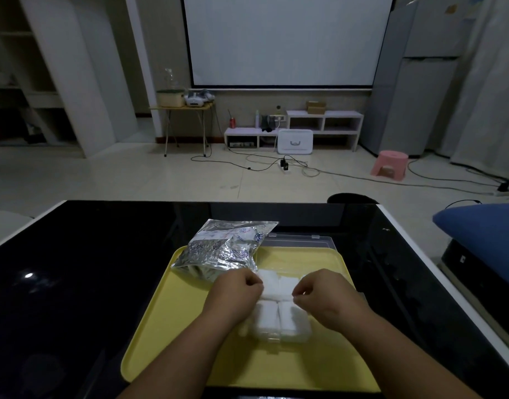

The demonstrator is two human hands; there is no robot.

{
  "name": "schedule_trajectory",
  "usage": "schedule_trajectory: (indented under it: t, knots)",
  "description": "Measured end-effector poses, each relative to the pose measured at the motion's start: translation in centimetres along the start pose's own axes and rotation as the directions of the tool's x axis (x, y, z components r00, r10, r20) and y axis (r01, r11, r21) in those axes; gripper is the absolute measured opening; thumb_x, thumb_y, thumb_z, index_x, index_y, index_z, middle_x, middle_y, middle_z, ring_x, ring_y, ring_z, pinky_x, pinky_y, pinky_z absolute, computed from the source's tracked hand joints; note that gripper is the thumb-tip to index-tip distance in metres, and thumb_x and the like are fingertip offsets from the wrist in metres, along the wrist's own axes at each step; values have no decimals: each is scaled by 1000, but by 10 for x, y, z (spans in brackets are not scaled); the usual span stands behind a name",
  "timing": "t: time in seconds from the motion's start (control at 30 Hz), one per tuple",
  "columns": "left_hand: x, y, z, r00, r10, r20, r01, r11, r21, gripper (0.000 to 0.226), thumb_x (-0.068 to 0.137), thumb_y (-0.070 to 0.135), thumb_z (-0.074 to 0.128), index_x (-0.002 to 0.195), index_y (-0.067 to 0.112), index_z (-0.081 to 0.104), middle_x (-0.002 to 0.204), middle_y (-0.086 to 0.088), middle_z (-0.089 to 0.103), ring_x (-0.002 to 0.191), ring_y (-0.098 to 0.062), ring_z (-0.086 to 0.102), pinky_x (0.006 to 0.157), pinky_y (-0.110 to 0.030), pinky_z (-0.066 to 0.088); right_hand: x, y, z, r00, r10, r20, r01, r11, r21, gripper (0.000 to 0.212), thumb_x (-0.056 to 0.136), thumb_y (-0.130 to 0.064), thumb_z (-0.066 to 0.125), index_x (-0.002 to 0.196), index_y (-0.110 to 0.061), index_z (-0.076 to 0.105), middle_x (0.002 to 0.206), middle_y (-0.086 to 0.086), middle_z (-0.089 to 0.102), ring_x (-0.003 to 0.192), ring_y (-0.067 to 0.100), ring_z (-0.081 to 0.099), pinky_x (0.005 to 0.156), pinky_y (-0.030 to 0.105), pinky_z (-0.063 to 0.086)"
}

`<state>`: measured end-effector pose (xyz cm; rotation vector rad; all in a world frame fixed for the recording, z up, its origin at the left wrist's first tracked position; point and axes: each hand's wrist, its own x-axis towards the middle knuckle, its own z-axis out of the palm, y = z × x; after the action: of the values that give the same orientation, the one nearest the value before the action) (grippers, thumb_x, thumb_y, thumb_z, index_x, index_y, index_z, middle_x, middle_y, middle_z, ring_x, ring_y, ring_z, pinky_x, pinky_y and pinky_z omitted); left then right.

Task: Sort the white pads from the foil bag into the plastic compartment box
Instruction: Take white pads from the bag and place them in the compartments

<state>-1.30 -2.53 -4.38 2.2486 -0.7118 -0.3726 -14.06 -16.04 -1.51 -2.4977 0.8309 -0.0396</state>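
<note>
A clear plastic compartment box (301, 334) sits in the middle of a yellow tray (172, 341), its open lid (299, 241) lying flat behind it. White pads (266, 318) fill its near compartments. More white pads (276, 286) lie in the far row between my hands. My left hand (236, 292) is curled at the left side of these pads, thumb and fingers pinched together. My right hand (324, 292) is curled at their right side, fingertips pinching at a pad's edge. The crinkled foil bag (224, 249) lies on the tray's far left corner.
The tray rests on a glossy black table (74, 283) with a white rim. A blue cushion (483, 228) lies beyond the table's right edge. Floor, cables and a pink stool (390, 164) are far behind.
</note>
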Motion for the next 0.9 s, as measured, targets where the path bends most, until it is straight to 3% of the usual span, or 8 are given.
schedule_trajectory:
  t: [0.07,0.13,0.23,0.33,0.7,0.9]
  knots:
    - [3,-10,-4,998,-23,-55,34,978,207,18,86,16,55,77,24,69,81,2,69,76,-20,63,57,-26,42,-1,-3,0,1000,-17,-9,17,1000,4,18,90,-27,59,97,-28,75,105,-10,70,90,8,63,70,22,50]
    - [5,-20,-7,991,-31,-127,74,935,348,16,81,12,52,73,22,63,85,-2,67,80,-24,60,59,-28,43,-1,-5,1,1000,-22,-17,23,1000,17,18,89,-26,58,96,-28,75,105,-10,70,91,9,63,77,26,53]
    - [8,-30,-9,996,-16,-92,57,884,465,28,83,22,58,106,33,70,120,3,63,112,-25,53,88,-36,50,1,-10,2,999,-29,-24,30,999,25,18,89,-27,57,96,-29,75,105,-10,69,90,10,64,79,28,55]
    - [7,-30,-10,998,-8,58,-27,822,569,42,92,27,54,132,40,56,151,-1,36,140,-27,30,110,-40,34,2,-14,5,998,-44,-41,45,998,31,18,90,-29,58,97,-29,74,105,-10,69,91,11,63,80,29,54]
    - [11,-37,-15,983,66,173,-138,883,448,77,88,2,43,143,54,29,150,-2,34,134,-28,40,103,-41,43,10,-19,15,997,-56,-47,58,997,50,18,91,-31,59,100,-30,73,101,-10,69,90,10,62,80,29,54]
    - [15,-39,-11,983,56,175,-136,862,488,72,93,4,41,145,52,29,152,-8,26,138,-30,35,106,-40,40,13,-18,18,997,-68,-49,70,996,52,18,91,-32,58,101,-30,73,99,-11,67,89,9,61,78,28,54]
